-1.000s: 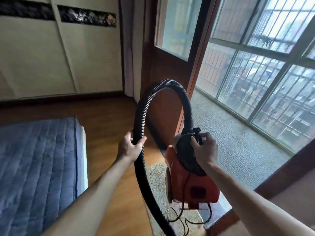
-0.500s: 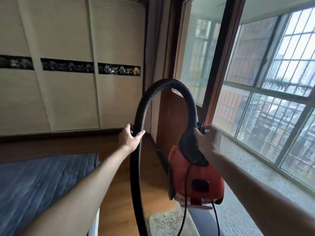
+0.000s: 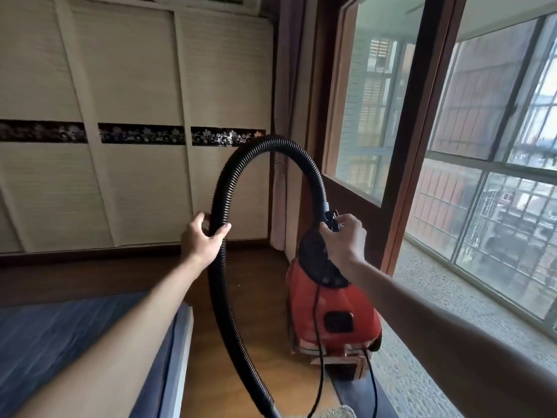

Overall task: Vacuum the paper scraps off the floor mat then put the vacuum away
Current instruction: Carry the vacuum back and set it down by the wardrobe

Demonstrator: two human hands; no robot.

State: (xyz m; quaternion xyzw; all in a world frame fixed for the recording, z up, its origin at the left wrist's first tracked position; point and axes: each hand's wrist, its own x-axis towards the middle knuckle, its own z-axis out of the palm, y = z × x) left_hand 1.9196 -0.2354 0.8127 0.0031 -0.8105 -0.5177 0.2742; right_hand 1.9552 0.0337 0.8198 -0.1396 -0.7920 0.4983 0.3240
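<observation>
Seemingly held clear of the floor: red canister vacuum (image 3: 334, 312), long axis near vertical, hanging directly under the right hand (image 3: 343, 239). Fingers of that hand curled tight round the black fitting (image 3: 331, 215) at the vacuum's top, right at the hose joint, and apparently bearing the whole weight. Black ribbed hose (image 3: 271, 141) rising from that joint, arching over, dropping down the left side and running out past the bottom edge; nozzle end out of view. Left hand (image 3: 202, 239) wrapped round the descending leg of the hose, thumb on the near side, about level with the right hand and to its left, the loop standing above and between the two. Power cord (image 3: 317, 327) dangling down the body and off the bottom edge. So: body below the right grip, loop overhead, loose tail down and to the left; right hand nearer the body, left hand the only control over the tail. Judged stage: carrying, either toward storage or toward the mat; no paper scraps visible, only a pale textured corner (image 3: 334, 413) at the bottom edge, possibly the floor mat, so hard to say which. Farther out: wooden floor (image 3: 262, 321) beneath, blue quilted mattress (image 3: 54, 351) at lower left, pale sliding wardrobe doors (image 3: 135, 191) across the back wall, dark wooden door frame (image 3: 410, 176) just right of the vacuum, speckled balcony floor (image 3: 446, 336) and barred window (image 3: 494, 188) beyond. Worth minding when setting down: cord and hose tail underfoot, door frame close by the body's right flank.
</observation>
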